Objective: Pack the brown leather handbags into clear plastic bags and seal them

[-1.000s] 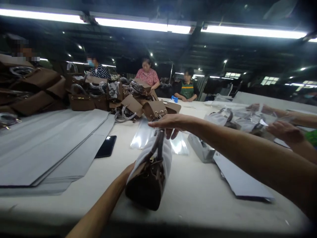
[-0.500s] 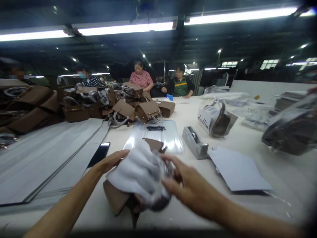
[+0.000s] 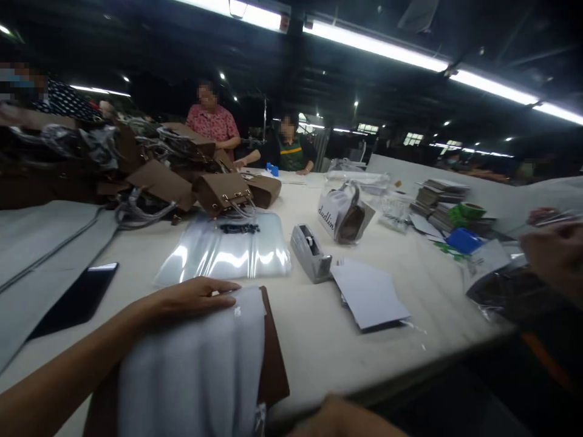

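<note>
A brown handbag (image 3: 274, 358) leans at the bottom of the head view, close to the table's front edge. Over its near side lies a soft white sheet (image 3: 195, 364), maybe wrapping paper or a cloth pouch, blurred at the bottom. My left hand (image 3: 194, 297) grips the upper edge of the covered bag, thumb and fingers closed on it. At the bottom edge, my right hand (image 3: 348, 419) is cut off and blurred, beside the bag's lower right; its fingers cannot be seen. Beyond the bag lies a stack of clear plastic bags (image 3: 228, 252).
A phone (image 3: 77, 300) lies left. Brown handbags (image 3: 223, 191) pile behind. Right of centre are a tape dispenser (image 3: 311, 254), white cards (image 3: 371, 294) and a bagged handbag (image 3: 350, 215). Another person's hand (image 3: 558, 258) is at far right; two people stand across the table.
My view has swung right. The covered handbag has come nearer and turned more upright. My right hand has moved off its handle side, down to the bottom edge; my left stays on it.
</note>
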Demonstrator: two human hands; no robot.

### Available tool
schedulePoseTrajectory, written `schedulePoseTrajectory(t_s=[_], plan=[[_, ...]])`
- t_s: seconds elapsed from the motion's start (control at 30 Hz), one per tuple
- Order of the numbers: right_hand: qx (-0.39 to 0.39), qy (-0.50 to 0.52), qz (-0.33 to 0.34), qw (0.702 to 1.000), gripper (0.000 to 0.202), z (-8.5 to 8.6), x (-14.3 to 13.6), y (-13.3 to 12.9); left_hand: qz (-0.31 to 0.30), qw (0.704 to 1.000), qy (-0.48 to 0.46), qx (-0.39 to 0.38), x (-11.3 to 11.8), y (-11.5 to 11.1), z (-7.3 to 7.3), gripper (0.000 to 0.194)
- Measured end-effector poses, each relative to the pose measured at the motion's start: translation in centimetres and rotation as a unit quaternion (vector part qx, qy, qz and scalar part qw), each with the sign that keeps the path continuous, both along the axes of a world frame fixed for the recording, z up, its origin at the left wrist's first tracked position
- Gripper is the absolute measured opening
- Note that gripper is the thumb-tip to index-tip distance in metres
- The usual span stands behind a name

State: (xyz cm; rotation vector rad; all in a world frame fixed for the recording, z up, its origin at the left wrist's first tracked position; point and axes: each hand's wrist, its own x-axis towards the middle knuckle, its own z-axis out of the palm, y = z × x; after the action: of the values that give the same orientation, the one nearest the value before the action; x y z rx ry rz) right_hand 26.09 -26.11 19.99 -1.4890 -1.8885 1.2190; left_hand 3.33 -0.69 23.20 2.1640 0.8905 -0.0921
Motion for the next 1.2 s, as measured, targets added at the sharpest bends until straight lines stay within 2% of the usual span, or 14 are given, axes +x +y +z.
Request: schedulePoseTrajectory(t_s=[0.07,0.1,0.13,0.17,0.2,0.23,0.3,0.47,0.63,0.73,0.87,0.97,1.1,1.2], plan=[[0.019,-0.061,-0.102,0.993,0.04,-0.7,3.5,2.1,-0.021,1.0,-0.011,-0.007,0.4,0.4,-0.2,0.052],[0.055,-0.139,-0.199,0.968,0.042,-1.3,5.4,3.3,-0.032,0.999,-0.019,-0.013,0.6,0.5,-0.3,0.052],[0.095,-0.24,-0.293,0.921,0.043,-2.1,7.3,4.7,-0.045,0.998,-0.026,-0.02,0.9,0.7,-0.3,0.052],[0.1,-0.341,-0.346,0.868,0.049,-3.0,9.1,6.1,-0.056,0.998,-0.034,-0.026,1.1,0.8,-0.4,0.052],[0.073,-0.415,-0.375,0.825,0.057,-4.0,10.6,7.6,-0.066,0.997,-0.04,-0.028,1.4,0.9,-0.3,0.051],[0.059,-0.449,-0.394,0.8,0.064,-4.9,11.9,8.9,-0.071,0.996,-0.045,-0.027,1.5,1.0,-0.3,0.05],[0.022,-0.483,-0.407,0.775,0.07,-6.5,13.8,11.2,-0.067,0.996,-0.052,-0.022,1.4,1.4,-0.1,0.047],[-0.028,-0.498,-0.386,0.776,0.052,-8.0,15.4,13.4,0.038,0.995,-0.07,-0.053,-1.9,4.1,-0.8,0.05],[-0.039,-0.485,-0.371,0.791,0.043,-7.8,16.2,12.6,0.172,0.981,-0.079,-0.042,-6.5,8.0,-4.3,0.058],[-0.029,-0.489,-0.382,0.783,0.046,-8.2,16.1,12.6,0.221,0.971,-0.09,-0.025,-7.7,9.1,-6.1,0.057],[-0.017,-0.504,-0.408,0.761,0.053,-8.9,15.7,13.3,0.239,0.967,-0.09,-0.013,-7.6,9.4,-7.3,0.055],[-0.017,-0.499,-0.411,0.763,0.047,-9.0,16.0,13.6,0.235,0.968,-0.087,-0.008,-7.5,9.6,-7.8,0.054],[-0.022,-0.492,-0.394,0.776,0.04,-7.8,16.4,13.0,0.23,0.969,-0.093,-0.013,-8.0,10.1,-8.8,0.052],[-0.021,-0.505,-0.384,0.773,0.034,-6.3,15.5,13.2,0.237,0.964,-0.114,0.04,-8.3,10.2,-9.3,0.05]])
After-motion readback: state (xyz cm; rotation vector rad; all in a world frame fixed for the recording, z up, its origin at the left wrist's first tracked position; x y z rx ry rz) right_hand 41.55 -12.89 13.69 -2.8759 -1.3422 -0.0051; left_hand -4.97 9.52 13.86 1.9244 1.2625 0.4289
